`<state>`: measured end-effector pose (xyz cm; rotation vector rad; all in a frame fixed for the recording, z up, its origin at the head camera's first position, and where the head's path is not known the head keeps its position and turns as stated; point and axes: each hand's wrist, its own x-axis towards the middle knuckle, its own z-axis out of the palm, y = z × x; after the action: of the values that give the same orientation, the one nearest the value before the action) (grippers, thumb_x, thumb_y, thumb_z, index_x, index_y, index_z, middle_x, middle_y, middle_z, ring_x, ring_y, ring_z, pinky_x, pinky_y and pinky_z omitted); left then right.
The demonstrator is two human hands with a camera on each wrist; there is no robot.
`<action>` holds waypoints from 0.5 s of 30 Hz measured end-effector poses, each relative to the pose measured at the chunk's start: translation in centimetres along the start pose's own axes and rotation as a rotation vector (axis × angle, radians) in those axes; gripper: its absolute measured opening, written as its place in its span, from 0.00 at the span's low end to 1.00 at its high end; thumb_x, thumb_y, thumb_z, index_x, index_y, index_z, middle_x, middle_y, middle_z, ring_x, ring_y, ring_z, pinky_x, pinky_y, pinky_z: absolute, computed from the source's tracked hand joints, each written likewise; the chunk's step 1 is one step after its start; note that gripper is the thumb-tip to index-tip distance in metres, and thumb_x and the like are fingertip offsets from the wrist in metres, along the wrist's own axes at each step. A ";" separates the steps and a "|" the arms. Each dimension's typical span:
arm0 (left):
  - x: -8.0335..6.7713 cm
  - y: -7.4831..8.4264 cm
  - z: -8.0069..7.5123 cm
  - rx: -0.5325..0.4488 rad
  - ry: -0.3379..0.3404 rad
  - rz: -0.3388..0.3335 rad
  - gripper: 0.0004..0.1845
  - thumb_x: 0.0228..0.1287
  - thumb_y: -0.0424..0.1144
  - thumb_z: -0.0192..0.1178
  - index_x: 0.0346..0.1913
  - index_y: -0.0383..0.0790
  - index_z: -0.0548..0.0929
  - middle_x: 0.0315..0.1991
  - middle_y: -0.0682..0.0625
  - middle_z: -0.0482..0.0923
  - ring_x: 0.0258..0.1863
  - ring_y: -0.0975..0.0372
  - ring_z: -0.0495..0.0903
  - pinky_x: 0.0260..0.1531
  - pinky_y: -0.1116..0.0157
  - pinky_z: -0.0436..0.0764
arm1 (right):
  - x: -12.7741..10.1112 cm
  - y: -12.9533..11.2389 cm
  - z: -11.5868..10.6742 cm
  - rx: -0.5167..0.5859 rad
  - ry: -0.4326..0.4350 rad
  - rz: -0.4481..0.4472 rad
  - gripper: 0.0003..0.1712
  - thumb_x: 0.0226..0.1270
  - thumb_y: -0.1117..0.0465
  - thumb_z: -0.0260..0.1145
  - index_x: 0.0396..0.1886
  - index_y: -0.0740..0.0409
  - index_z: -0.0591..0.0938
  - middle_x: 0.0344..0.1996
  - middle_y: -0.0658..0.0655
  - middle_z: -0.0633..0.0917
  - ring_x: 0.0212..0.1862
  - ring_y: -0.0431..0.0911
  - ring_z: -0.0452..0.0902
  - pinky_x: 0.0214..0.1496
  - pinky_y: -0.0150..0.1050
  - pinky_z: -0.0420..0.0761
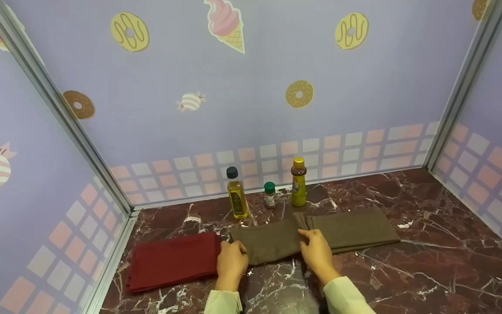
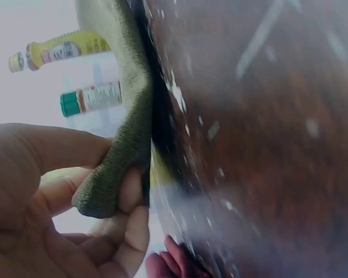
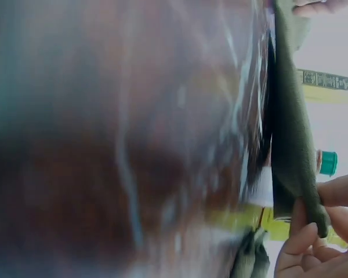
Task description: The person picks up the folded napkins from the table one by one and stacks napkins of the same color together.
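An olive-green folded cloth (image 1: 268, 243) stretches between both hands, raised off the marbled tabletop in the wrist views. My left hand (image 1: 232, 261) pinches its left end, thumb on one side and fingers on the other, as the left wrist view shows for the cloth (image 2: 127, 104). At the opposite end, my right hand (image 1: 317, 253) pinches the cloth (image 3: 296, 127) between thumb and fingers. Just right of that hand lies a second olive folded cloth (image 1: 355, 229), overlapped by the held one in the head view. A dark red folded cloth stack (image 1: 172, 261) lies left of my left hand.
Behind the cloths stand a dark-capped oil bottle (image 1: 237, 198), a small green-capped jar (image 1: 269, 195) and a yellow-capped bottle (image 1: 298, 183). The dark red marbled tabletop (image 1: 429, 270) meets patterned wall panels (image 1: 251, 109) at the back and sides.
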<state>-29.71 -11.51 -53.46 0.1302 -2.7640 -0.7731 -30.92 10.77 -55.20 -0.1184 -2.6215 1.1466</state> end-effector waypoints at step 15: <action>-0.7 4.7 4.2 -0.018 0.086 0.180 0.14 0.50 0.43 0.64 0.43 0.47 0.84 0.44 0.46 0.71 0.30 0.53 0.78 0.29 0.58 0.76 | 2.7 4.3 -4.7 -0.012 0.170 -0.022 0.22 0.54 0.70 0.60 0.51 0.55 0.79 0.47 0.57 0.76 0.49 0.55 0.73 0.47 0.50 0.71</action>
<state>-30.26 -5.34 -54.61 -0.0856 -2.6423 -0.7268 -32.27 17.54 -54.70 -0.1801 -2.4751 1.0637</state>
